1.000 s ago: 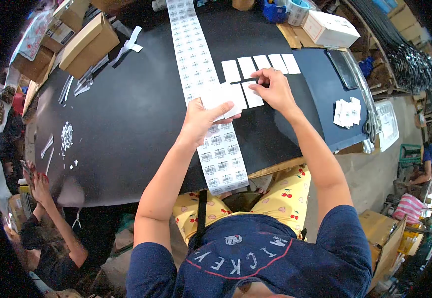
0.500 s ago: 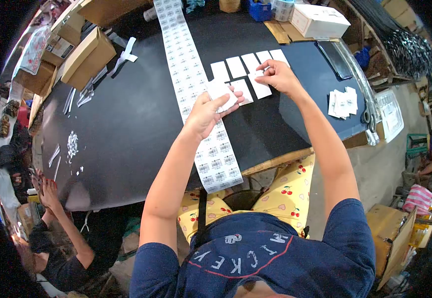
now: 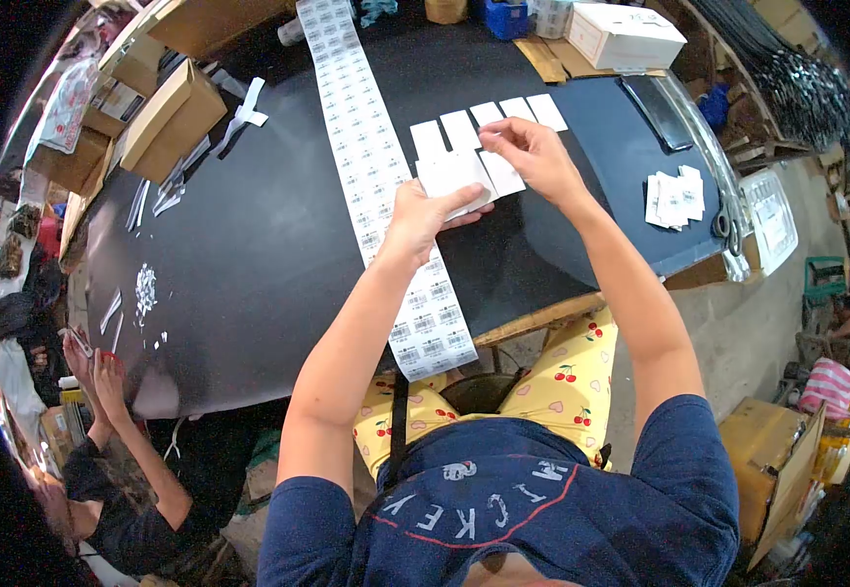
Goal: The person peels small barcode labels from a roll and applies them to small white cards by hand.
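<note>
My left hand grips white cards between thumb and fingers, over the near row on the black table. Just to its right, my right hand is pinched, thumb to index; whatever is between the fingertips is too small to make out. Beneath it lies a blank white card, partly covered. Behind both hands runs a row of blank white cards. A long strip of barcode stickers crosses the table under my left wrist and hangs over the near edge.
Barcoded cards lie in a loose pile at right, with scissors and a phone-like dark slab nearby. White and brown boxes stand behind. Paper scraps lie at left, where another person's hands work at the edge.
My left hand has moved right and slightly up with its cards, now overlapping the near row. My right hand has shifted a little left, still pinched.
</note>
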Demonstrator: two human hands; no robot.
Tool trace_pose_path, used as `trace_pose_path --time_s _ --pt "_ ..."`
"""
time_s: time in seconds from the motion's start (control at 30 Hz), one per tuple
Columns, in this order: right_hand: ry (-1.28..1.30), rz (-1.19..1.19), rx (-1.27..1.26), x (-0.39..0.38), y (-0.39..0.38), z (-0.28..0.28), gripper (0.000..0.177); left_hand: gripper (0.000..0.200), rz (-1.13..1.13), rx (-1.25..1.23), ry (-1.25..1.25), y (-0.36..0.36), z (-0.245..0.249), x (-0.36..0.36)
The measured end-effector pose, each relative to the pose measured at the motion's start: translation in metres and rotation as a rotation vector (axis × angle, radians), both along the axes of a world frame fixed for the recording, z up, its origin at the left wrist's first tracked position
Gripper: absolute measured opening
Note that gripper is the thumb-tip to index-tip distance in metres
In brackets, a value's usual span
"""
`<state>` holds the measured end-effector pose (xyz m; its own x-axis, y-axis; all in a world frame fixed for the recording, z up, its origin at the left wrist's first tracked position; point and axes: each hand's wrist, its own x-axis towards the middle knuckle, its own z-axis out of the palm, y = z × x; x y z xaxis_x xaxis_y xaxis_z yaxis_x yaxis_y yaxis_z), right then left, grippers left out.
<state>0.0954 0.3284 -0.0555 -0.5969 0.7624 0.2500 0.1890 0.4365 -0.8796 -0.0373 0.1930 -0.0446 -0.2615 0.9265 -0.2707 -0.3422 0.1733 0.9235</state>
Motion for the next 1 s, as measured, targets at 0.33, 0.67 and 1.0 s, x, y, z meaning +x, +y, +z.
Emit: trace_pose_path --time_s 0.33,0.67,1.0 --pt "-0.082 0.079 -0.273 0.043 0.054 0.009 0.031 0.024 0.085 0.031 -0.179 0.005 0.004 -0.009" --pt "-0.234 -0.016 -0.005 0.042 0.055 -0.014 0.024 0.030 0.006 -0.001 -0.051 0.005 0.003 0.003" --pt "-0.268 -0.140 0.346 0.036 0.044 -0.013 0.029 0.031 0.028 -0.034 0.010 0.014 -0.005 0.021"
